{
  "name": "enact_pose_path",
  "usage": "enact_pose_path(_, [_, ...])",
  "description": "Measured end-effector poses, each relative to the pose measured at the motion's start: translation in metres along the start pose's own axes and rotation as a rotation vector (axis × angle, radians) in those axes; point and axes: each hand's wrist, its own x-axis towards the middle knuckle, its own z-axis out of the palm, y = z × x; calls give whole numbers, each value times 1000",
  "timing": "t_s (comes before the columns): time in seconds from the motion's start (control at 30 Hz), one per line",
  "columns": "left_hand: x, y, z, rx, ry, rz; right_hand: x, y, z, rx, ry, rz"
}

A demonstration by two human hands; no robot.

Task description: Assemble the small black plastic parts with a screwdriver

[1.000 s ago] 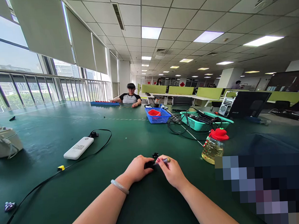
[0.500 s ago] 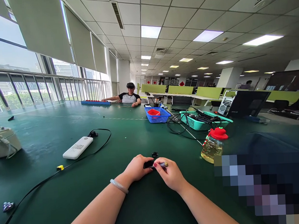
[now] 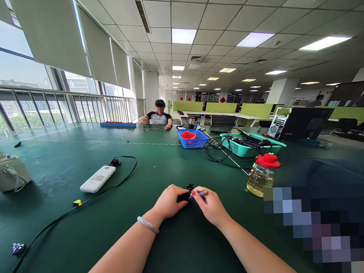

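Note:
My left hand [image 3: 171,202], with a pale bangle at the wrist, is closed on a small black rectangular piece [image 3: 184,197] low over the green table. My right hand [image 3: 211,205] pinches a slim pen-shaped tool [image 3: 203,193], greyish with a gold-coloured end. Its working tip points left at the black piece; fingers hide whether the two touch. Just beyond my fingertips lies a small black round part [image 3: 190,187].
A jar with a red lid [image 3: 263,175] stands right of my hands. Behind are a blue basket [image 3: 193,143] and a green basket [image 3: 245,150] with cables. Left lie a white power bank [image 3: 98,179] and a black cord [image 3: 61,216]. Across the table sits a person [image 3: 159,116].
The view has shifted slightly. Both my hands keep their grips, with the black piece turned a little. The person across the table has drawn an arm back from the blue tray.

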Motion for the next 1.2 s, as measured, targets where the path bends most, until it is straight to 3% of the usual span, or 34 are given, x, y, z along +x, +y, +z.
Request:
enact_pose_path(0.07, [0,2,-1,-36,28,-13,1,4,-3,93,69,20])
enact_pose_path(0.23, [0,4,-3,-75,136,-97,10,26,-19,310,445,132])
enact_pose_path(0.37, [1,-2,1,74,162,-249,17,53,-26,277,553,244])
enact_pose_path(0.57, [-4,-5,6,296,72,-306,18,71,-18,207,423,330])
enact_pose_path(0.77, [-3,8,1,260,95,-305,14,61,-11,261,250,362])
enact_pose_path(0.87, [-3,10,4,124,81,-235,14,59,-10,259,209,367])
enact_pose_path(1.0, [-4,9,11,101,-36,-74,13,60,-10,270,183,366])
enact_pose_path(1.2, [-3,12,10,115,-76,-52,13,59,-8,289,150,357])
